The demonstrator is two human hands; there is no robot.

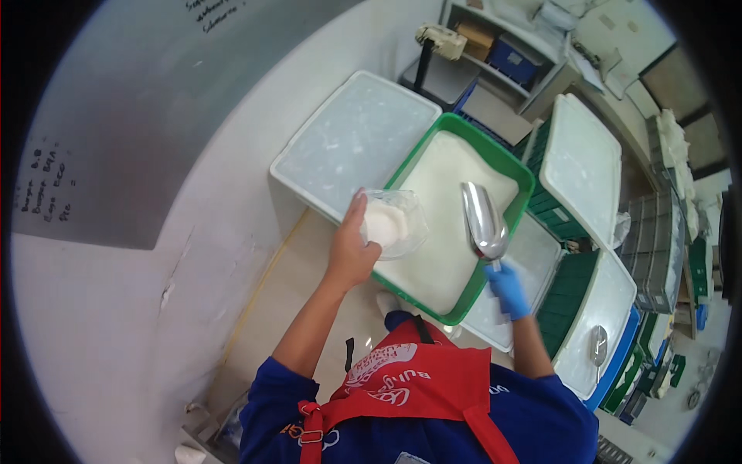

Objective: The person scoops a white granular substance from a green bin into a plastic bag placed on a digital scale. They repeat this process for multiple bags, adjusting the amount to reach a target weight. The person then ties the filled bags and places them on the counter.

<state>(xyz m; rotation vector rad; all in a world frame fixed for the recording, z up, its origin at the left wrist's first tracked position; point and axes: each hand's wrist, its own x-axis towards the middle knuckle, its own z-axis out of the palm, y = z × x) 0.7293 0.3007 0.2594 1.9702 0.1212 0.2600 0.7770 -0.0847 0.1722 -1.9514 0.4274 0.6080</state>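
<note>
A green plastic crate (461,313) before me holds a wide bed of white powder (435,232). My left hand (352,249), bare, grips a clear plastic bag (414,223) by its edge, over the crate's left side; some white powder lies in the bag. My right hand (508,292) wears a blue glove and is closed on the handle of a metal scoop (482,217). The scoop is over the right part of the powder, its bowl pointing away from me. Whether it touches the powder I cannot tell.
A white-lidded container (353,133) adjoins the crate at the upper left. Green crates with white lids (585,168) stand to the right; a second metal scoop (599,346) rests on one lid. A platform scale (440,40) stands beyond. A white wall (191,278) runs along the left.
</note>
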